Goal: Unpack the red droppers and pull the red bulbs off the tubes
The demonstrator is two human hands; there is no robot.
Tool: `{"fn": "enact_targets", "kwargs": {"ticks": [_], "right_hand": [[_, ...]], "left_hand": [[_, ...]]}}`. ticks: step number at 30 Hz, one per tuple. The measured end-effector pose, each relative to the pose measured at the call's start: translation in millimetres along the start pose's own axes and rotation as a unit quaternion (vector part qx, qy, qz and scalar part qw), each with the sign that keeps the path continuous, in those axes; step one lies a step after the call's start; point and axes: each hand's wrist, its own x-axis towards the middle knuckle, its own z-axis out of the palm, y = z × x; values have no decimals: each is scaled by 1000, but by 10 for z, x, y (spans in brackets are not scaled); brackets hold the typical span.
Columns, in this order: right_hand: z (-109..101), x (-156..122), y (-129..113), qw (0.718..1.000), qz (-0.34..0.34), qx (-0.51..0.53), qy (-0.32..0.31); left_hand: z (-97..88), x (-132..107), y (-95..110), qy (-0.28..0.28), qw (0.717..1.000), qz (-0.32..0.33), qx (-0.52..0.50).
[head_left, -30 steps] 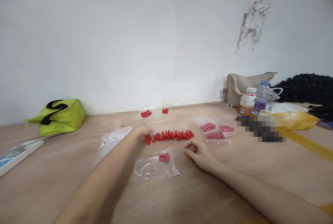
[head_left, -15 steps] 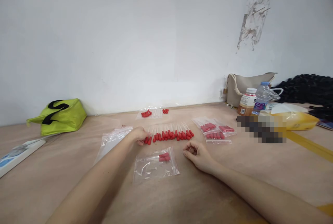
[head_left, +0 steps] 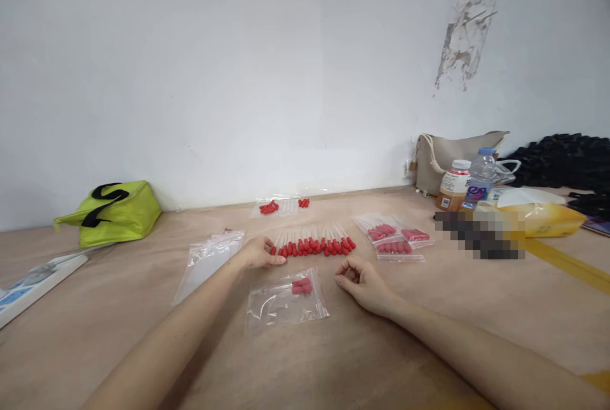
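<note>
A row of droppers with red bulbs and thin clear stems lies across the table, bulbs facing me. At its left end is my left hand, thumb and fingers apart, touching the outermost bulbs. My right hand rests on the table below the row's right end. Its fingers are curled in toward the thumb, and nothing shows in them. Between the hands lies a clear zip bag with a few red-bulbed pieces at its upper right.
Filled zip bags lie to the right, flat bags to the left. More red droppers are near the wall. A green pouch and power strip stand left; bottles, a grey bag and yellow pack are right.
My left hand has shifted a little right along the row, with its thumb now stretched out in front of the bulbs. The leftmost droppers have moved closer to the others. My right hand stays put.
</note>
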Motion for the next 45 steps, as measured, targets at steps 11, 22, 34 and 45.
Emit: {"fn": "enact_targets", "kwargs": {"ticks": [11, 22, 34, 45], "right_hand": [[41, -27, 96, 999, -28, -15, -25], [191, 243, -133, 979, -112, -76, -151], [136, 110, -212, 981, -127, -71, -126], [-182, 99, 11, 975, 6, 117, -186]], "left_hand": [[-51, -480, -159, 93, 983, 155, 43], [310, -1147, -284, -26, 905, 300, 302], [261, -1175, -230, -69, 901, 287, 319], [222, -1142, -258, -103, 897, 295, 313]]}}
